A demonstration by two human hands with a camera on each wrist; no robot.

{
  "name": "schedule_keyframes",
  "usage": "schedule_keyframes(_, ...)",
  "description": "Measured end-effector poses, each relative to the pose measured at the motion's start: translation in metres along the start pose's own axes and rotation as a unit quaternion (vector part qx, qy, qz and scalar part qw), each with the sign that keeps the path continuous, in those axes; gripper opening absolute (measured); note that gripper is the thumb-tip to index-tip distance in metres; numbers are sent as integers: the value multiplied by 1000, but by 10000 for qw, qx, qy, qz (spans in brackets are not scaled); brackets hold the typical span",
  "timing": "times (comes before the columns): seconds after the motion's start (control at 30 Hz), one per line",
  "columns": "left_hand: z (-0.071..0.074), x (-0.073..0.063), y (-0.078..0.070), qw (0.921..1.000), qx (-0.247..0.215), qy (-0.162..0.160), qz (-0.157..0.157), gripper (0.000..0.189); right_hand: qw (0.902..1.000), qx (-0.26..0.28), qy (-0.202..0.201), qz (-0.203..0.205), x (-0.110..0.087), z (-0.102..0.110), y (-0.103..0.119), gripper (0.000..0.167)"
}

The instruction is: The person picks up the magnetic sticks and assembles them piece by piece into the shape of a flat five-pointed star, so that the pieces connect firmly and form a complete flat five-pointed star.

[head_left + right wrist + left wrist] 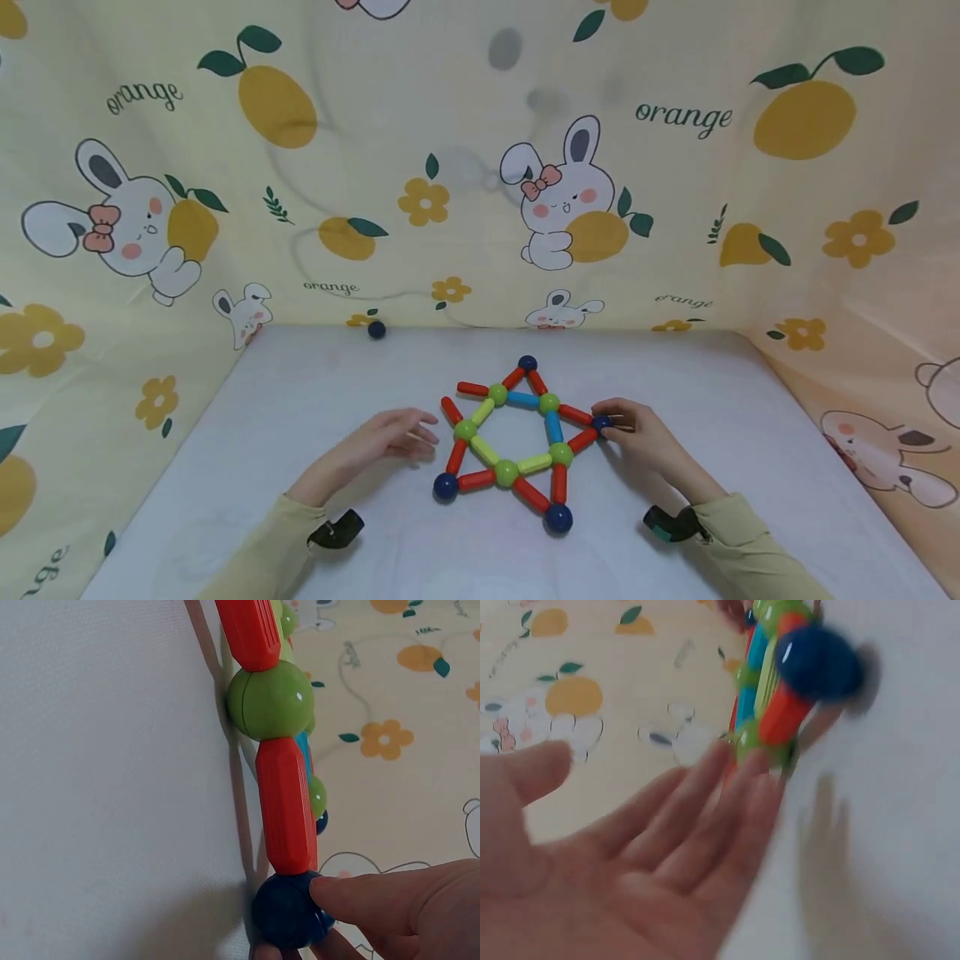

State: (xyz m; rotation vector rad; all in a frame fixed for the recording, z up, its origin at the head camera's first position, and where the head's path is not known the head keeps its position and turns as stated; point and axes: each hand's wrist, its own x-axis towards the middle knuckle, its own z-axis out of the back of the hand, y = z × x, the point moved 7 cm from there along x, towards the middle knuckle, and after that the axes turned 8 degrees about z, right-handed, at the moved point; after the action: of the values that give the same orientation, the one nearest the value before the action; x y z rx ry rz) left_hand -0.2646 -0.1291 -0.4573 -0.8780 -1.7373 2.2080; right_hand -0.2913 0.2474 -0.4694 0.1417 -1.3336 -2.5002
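Note:
A star of magnetic balls and sticks lies flat on the table, its inner ring made of green balls [507, 473] joined by yellow-green sticks [535, 463] and blue sticks [522, 400]. Red sticks [531, 494] form the points, several tipped with dark blue balls [558, 518]. At the upper left, two red sticks [451, 410] end bare and apart from each other. My right hand [641, 429] pinches the dark blue ball [289, 911] at the star's right tip, which touches a red stick [286, 806]. Just left of the star, my left hand [386, 437] hovers with fingers extended, holding nothing.
A loose dark blue ball [377, 330] sits at the table's back edge, left of the star. Behind and beside the white tabletop [300, 392] hangs a printed cloth [450, 108]. Each wrist carries a small black camera [337, 530].

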Motion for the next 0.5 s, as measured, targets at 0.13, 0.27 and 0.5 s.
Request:
schedule_keyframes(0.13,56,16,-18,9875,-468,-1302,-760,52,10000,8,11,-20,0,0,3,33)
schedule_keyframes(0.27,113,31,-22,9611,-517,-2415,-1232,49,10000,-10,7,-29,-1,-1,3,33)
schedule_keyframes(0.5,152,51,-36,9611,-319,-2581,-930,54,10000,-37,-49,4,0,0,-1,33)
